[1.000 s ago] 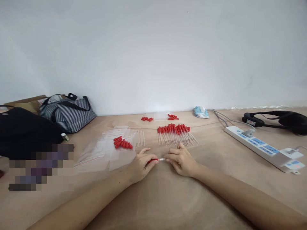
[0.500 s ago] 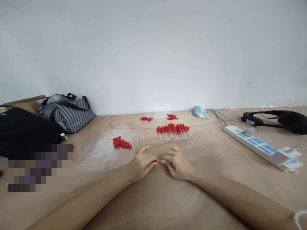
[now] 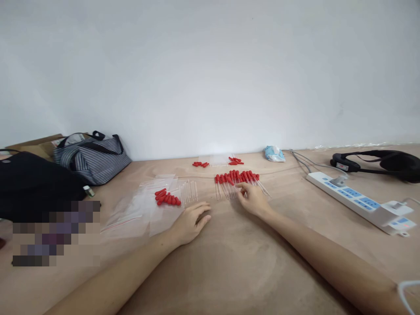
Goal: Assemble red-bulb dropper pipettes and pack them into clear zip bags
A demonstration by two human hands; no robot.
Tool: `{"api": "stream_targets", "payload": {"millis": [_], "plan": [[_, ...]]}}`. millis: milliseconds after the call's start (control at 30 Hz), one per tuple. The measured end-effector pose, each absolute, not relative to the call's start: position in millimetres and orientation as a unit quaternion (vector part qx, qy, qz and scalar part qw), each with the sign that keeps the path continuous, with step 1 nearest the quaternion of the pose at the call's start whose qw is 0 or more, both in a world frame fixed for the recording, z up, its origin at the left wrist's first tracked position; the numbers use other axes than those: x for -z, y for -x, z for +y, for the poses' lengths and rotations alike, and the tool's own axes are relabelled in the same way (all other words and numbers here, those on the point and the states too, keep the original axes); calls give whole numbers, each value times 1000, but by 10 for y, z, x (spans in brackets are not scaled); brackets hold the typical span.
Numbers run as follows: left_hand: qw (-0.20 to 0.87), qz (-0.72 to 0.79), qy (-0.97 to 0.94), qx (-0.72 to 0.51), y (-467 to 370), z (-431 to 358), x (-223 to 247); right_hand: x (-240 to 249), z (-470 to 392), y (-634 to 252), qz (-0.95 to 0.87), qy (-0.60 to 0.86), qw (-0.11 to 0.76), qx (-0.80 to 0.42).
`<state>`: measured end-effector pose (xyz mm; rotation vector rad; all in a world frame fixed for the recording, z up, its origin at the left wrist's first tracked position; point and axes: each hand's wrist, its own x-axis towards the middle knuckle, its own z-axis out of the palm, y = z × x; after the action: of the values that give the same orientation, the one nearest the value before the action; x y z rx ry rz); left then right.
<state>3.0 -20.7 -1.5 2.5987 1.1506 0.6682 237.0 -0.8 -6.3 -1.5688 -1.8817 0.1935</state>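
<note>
My right hand (image 3: 252, 200) reaches forward to a row of finished droppers (image 3: 244, 177), clear glass tubes with red rubber bulbs. Its thumb and fingertips pinch one dropper (image 3: 232, 182) that lies slanted at the front of that row. My left hand (image 3: 192, 222) rests flat on the tan table (image 3: 223, 267), fingers apart and holding nothing. Just beyond it lie a small heap of loose red bulbs (image 3: 167, 197) and several bare glass tubes (image 3: 189, 191) on clear plastic bags (image 3: 134, 208).
More red bulbs (image 3: 201, 163) and droppers (image 3: 235, 160) lie near the wall. A white power strip (image 3: 357, 201) and a black headset (image 3: 377, 162) are at the right, and a blue packet (image 3: 274, 153) is at the back. A striped bag (image 3: 93, 159) and a black bag (image 3: 33, 183) stand at the left.
Both hands held one dropper together near the table's middle. Now my right hand has carried it forward to the row, and my left hand has let go and lies flat.
</note>
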Motion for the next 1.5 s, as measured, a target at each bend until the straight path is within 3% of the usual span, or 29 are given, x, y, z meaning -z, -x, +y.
{"api": "stream_targets", "payload": {"millis": [300, 533, 667, 833, 1067, 1500], "plan": [[114, 371, -897, -214, -25, -187, 17, -36, 389, -1991, -627, 730, 271, -12], [100, 363, -902, -211, -26, -184, 36, 15, 418, -1940, -636, 734, 239, 22], [23, 388, -890, -237, 22, -109, -41, 8, 354, -1886, -663, 701, 260, 48], [-96, 567, -779, -251, 407, 246, -246, -13, 263, -1633, -723, 643, 250, 35], [-22, 716, -670, -194, 1052, 612, -335, -68, 311, -1119, -725, 654, 212, -37], [55, 677, -713, -173, 878, 579, -169, -138, 363, -1079, -702, 695, 140, -68]]}}
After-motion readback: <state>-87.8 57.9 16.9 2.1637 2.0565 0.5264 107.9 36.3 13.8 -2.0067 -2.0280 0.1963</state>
